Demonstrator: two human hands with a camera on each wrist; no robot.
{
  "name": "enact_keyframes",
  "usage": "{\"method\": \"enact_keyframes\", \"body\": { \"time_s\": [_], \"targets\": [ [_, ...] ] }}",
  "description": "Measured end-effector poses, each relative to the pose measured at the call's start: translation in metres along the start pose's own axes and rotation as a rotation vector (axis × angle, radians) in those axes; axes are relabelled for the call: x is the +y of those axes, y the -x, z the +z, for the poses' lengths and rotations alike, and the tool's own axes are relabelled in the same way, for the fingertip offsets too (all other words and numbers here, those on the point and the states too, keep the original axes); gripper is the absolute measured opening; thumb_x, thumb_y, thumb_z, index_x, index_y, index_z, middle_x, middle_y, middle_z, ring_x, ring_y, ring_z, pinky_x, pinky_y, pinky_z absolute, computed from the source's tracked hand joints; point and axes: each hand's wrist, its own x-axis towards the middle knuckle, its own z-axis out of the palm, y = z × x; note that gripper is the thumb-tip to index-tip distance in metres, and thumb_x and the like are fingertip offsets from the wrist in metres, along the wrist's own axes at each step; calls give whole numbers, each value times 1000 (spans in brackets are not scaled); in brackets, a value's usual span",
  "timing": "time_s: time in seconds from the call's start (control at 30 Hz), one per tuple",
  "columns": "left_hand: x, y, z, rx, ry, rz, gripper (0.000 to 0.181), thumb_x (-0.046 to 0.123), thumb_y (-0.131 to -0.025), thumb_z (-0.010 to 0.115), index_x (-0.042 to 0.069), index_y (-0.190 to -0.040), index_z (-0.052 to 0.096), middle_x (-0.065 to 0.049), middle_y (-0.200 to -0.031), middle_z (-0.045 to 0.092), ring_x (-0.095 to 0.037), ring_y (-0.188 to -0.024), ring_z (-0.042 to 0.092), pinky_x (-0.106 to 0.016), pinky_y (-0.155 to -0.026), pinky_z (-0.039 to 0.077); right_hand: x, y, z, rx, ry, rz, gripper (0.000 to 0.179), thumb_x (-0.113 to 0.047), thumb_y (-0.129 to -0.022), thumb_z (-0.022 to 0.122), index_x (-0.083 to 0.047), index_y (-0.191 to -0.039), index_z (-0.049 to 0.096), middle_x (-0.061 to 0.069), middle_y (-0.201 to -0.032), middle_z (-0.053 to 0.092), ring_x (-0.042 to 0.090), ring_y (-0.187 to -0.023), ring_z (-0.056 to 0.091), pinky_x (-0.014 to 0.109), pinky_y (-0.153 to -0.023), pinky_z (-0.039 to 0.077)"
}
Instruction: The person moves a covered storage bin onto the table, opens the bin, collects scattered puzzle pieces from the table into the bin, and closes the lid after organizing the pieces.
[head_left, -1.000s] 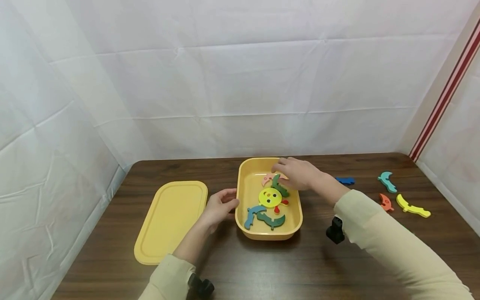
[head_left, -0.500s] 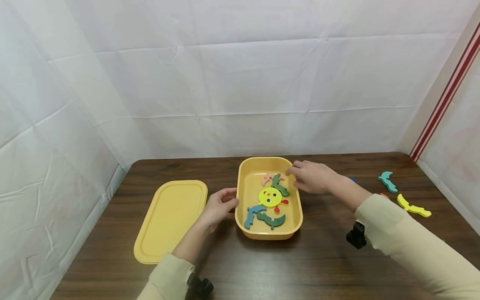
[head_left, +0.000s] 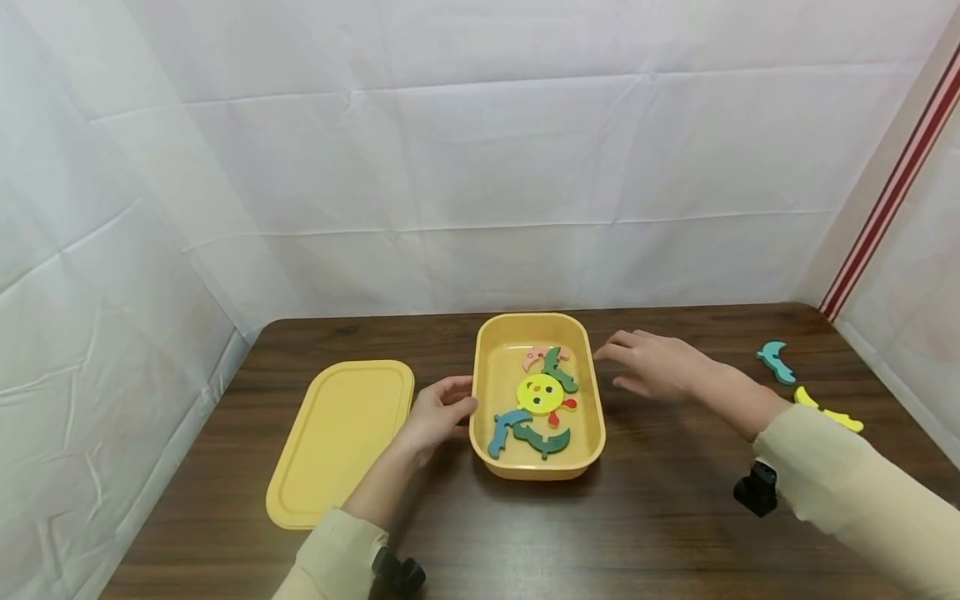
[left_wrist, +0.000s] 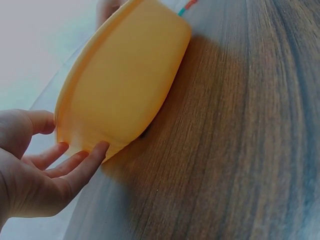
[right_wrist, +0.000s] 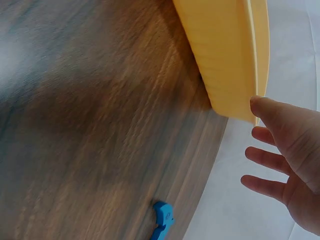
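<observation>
A yellow plastic box [head_left: 536,472] stands between the hands in the head view. Inside lie a yellow smiley-face disc [head_left: 540,395] with red tips, a pink piece [head_left: 534,358], a blue-grey piece [head_left: 504,431] and two green crescent pieces, one by the front wall [head_left: 546,443]. My left hand [head_left: 435,417] rests its fingertips against the box's left side; in the left wrist view the thumb is at the rim and the fingers spread along the outer wall [left_wrist: 115,95]. My right hand [head_left: 652,367] holds nothing, fingers extended just right of the box's rim [right_wrist: 252,55].
A yellow lid [head_left: 341,442] lies flat left of the box. At the right lie a teal piece [head_left: 776,362] and a yellow crescent piece [head_left: 825,410]. A blue piece [right_wrist: 163,217] shows in the right wrist view. White sheeting [head_left: 480,167] hangs behind the wooden table.
My right hand has drawn back from above the box, moving right past its rim. The left hand and the pieces in the box have stayed in place.
</observation>
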Motion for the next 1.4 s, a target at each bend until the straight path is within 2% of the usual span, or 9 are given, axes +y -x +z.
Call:
{"method": "enact_keyframes", "body": {
  "time_s": [0.4,0.63,0.77,0.93,1.13,1.4],
  "targets": [
    [5,4,1,5,-6,-6,44,7,-89,54,-2,-131,45,-25,-129,49,-37,-107,57,-42,-79,54,8,37,-1,19,-5,23,40,-23,-82,69,-15,-119,58,5,-115,56,25,-100,58,41,-74,53],
    [-11,-11,-3,8,8,-8,44,7,-89,54,0,-132,45,-23,-130,50,-36,-109,56,-42,-77,55,13,67,5,36,28,19,41,-26,-81,69,-16,-119,58,2,-115,56,23,-100,58,37,-71,54],
    [-20,-17,-3,18,10,-4,43,9,-89,56,3,-131,47,-21,-128,51,-32,-107,58,-41,-75,55,15,87,7,91,45,-4,43,-25,-78,72,-16,-117,59,1,-114,57,21,-98,59,32,-66,53],
    [-23,-18,-2,37,-1,-1,40,10,-89,57,4,-128,50,-19,-126,54,-29,-103,60,-40,-74,56,19,109,5,193,64,-44,48,-21,-71,77,-17,-116,59,-2,-111,58,15,-91,59,28,-63,51],
    [-24,-18,-2,35,-4,-4,39,10,-89,57,5,-127,51,-18,-125,55,-28,-103,60,-40,-74,56,20,130,3,211,48,13,51,-21,-70,78,-18,-117,59,-3,-111,57,12,-90,58,24,-58,50],
    [-23,-19,-2,34,-3,1,40,10,-89,57,5,-128,50,-18,-125,54,-28,-104,59,-39,-73,56,21,151,2,204,28,85,56,-20,-69,79,-17,-120,58,-3,-116,56,15,-97,58,29,-63,52]
  ]
}}
